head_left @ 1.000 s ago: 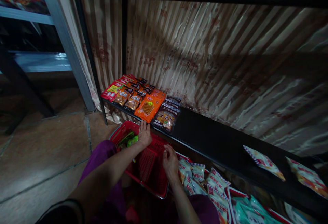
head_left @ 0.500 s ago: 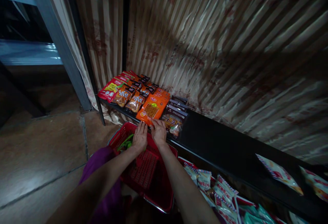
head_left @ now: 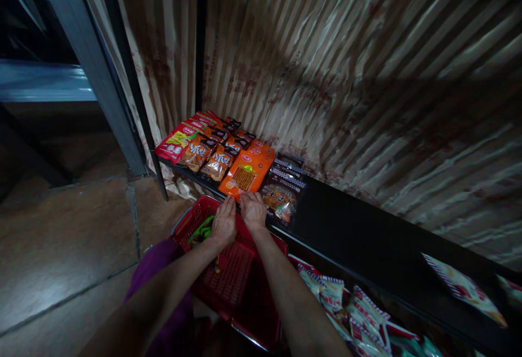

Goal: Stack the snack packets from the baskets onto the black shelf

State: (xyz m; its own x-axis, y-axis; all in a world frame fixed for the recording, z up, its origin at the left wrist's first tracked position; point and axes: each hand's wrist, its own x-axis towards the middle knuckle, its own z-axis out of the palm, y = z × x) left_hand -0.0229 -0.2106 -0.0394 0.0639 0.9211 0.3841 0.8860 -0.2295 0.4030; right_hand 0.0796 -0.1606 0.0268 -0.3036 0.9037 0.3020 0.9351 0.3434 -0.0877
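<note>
Both my hands are at the shelf's front edge, at the near end of an orange snack packet [head_left: 246,173] with stick-shaped snacks pictured on it. My left hand [head_left: 224,222] has its fingers closed together at the packet's near left corner. Bent over its near right edge are the fingers of my right hand [head_left: 253,211]; the fingertips are partly hidden. More orange packets lie overlapped behind it. To its left are brown-and-orange bags [head_left: 218,162] and red packets [head_left: 174,145]; to its right, dark brown packets [head_left: 281,196].
Below my hands stands a red basket [head_left: 232,270] with green items [head_left: 203,229] inside. The black shelf [head_left: 350,226] runs right to a white packet [head_left: 465,289]. Several white bags [head_left: 332,294] fill a container below. A striped, creased sheet [head_left: 326,74] hangs behind.
The orange packet and the dark packets beside it appear shifted slightly right in the view. My hands stay at the packet's near edge, with the right fingers drawn in a little more.
</note>
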